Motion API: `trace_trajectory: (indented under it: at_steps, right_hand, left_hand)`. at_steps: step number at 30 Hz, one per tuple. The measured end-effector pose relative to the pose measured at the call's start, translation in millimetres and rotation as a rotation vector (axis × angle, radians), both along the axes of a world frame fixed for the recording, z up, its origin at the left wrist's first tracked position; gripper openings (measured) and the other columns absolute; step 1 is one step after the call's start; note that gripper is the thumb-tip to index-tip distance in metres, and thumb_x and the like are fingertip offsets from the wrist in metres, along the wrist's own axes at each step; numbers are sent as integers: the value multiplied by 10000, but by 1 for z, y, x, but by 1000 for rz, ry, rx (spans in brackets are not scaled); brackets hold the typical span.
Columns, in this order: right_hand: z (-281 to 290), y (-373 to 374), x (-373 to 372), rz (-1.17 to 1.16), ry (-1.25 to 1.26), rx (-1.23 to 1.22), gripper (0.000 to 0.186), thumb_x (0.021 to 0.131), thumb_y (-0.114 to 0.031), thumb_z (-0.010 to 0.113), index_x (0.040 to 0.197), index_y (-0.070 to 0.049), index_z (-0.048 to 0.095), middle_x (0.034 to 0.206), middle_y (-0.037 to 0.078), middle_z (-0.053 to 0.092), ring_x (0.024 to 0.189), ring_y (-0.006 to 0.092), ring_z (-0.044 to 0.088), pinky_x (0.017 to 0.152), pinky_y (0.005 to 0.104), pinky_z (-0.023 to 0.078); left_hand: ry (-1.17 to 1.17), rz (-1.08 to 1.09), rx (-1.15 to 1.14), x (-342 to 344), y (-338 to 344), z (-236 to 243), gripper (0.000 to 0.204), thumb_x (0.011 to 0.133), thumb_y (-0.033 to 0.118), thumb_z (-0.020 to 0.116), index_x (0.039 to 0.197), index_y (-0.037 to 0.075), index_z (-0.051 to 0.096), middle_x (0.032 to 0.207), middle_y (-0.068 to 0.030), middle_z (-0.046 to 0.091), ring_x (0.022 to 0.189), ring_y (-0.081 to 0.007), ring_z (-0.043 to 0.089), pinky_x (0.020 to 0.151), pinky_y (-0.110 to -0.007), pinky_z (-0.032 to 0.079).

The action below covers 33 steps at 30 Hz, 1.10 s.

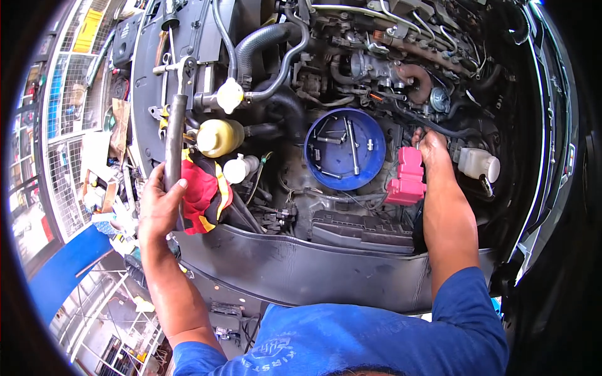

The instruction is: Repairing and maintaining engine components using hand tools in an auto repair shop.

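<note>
My left hand (pixel 160 199) is closed around a dark metal pipe (pixel 174 141), with the thumb across it. A ratchet wrench (pixel 186 67) shows above the pipe's upper end and appears in line with it. Under and beside that hand lies a red, black and yellow glove or cloth (pixel 204 191). My right hand (pixel 433 145) reaches deep into the engine bay, past a red plastic cover (pixel 407 175). Its fingers are curled and partly hidden; what they hold cannot be made out. Between my hands sits a round blue bowl (pixel 313 147) with several sockets and extension bars inside.
The engine (pixel 389 69) with hoses and pipes fills the far right. A yellowish reservoir (pixel 219 138) and a white-capped one (pixel 237 169) stand near my left hand. Another white reservoir (pixel 480 164) is right of my right hand. A black fender cover (pixel 301 266) lines the near edge.
</note>
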State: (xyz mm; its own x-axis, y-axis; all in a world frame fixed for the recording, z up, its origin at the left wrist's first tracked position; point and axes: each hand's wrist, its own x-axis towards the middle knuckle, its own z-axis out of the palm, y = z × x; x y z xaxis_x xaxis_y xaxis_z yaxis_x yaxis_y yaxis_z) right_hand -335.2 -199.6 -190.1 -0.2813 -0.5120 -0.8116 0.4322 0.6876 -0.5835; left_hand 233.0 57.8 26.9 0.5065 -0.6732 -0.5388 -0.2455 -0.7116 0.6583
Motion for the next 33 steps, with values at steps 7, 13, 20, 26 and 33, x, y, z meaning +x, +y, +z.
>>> trace_trajectory:
  at_steps: [7, 13, 20, 26, 33]
  right_hand:
    - [-22, -8, 2, 12, 0, 9, 86, 993, -159, 519, 956, -82, 520, 739, 117, 548, 571, 233, 534, 487, 358, 462]
    - [-18, -10, -4, -118, -122, -32, 63, 987, -203, 575, 960, -155, 543, 718, 69, 519, 549, 188, 491, 470, 323, 437]
    - [-29, -22, -4, -223, -206, -48, 98, 1004, -145, 476, 1013, -116, 570, 805, 66, 574, 570, 176, 500, 484, 310, 446]
    - [-58, -26, -22, -343, -247, -115, 85, 919, -91, 565, 1002, -74, 555, 864, 115, 568, 670, 228, 577, 492, 349, 521]
    - [-49, -30, -20, -191, -205, -126, 146, 954, -89, 448, 1034, -33, 556, 900, 159, 653, 683, 254, 627, 551, 340, 548]
  left_hand:
    - [94, -19, -33, -4, 7, 35, 600, 887, 114, 715, 1409, -17, 452, 1063, -113, 675, 906, -174, 646, 814, -314, 529]
    - [-366, -267, 131, -18, 40, 45, 571, 938, 59, 634, 1453, -19, 400, 1270, -198, 594, 1177, -327, 596, 1000, -403, 459]
    - [327, 90, 139, -9, 63, 45, 688, 859, 100, 690, 1462, 15, 369, 967, -107, 629, 763, -176, 625, 710, -322, 533]
    - [-762, -313, 327, -46, 69, 70, 619, 923, 103, 634, 1492, 91, 389, 1029, -242, 692, 871, -388, 691, 795, -464, 530]
    - [-400, -188, 361, -44, 69, 64, 542, 826, 60, 720, 1314, 42, 487, 830, -135, 627, 724, -272, 626, 740, -415, 519]
